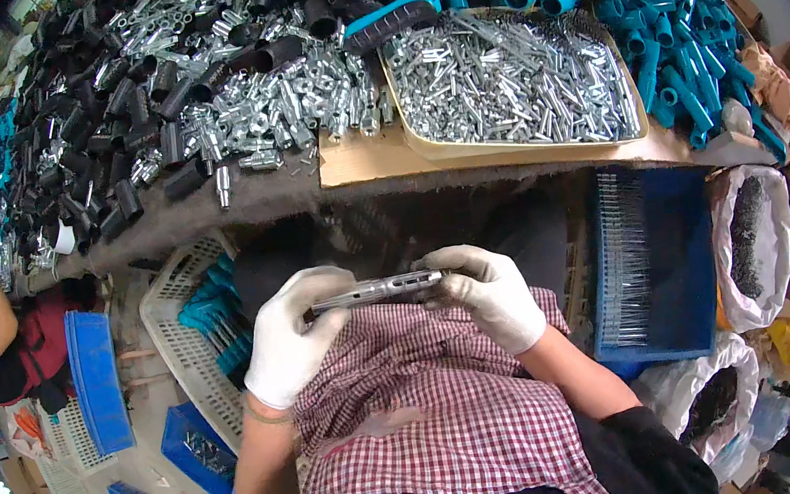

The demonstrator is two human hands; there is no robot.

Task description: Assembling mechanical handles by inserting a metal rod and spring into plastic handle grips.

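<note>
Between my two gloved hands, above my checked apron, lies a silver metal tube-shaped part [376,291] with slots along its side. My left hand [298,333] in a white glove is closed round its left end, thumb below and fingers above. At the other end my right hand [489,296], also white-gloved with dark smudges on the fingertips, pinches the part. Whether a smaller piece sits in the right fingers is hidden. Beyond my hands, on the table's front, stands a cream tray [512,146] full of small silver pins.
Silver metal fittings [284,101], black sleeves [98,147] and teal handles [685,85] are heaped across the table. A blue crate [671,340] with metal rods stands right, beside white sacks [754,247]. At left are a white basket [174,329] and another person [14,341].
</note>
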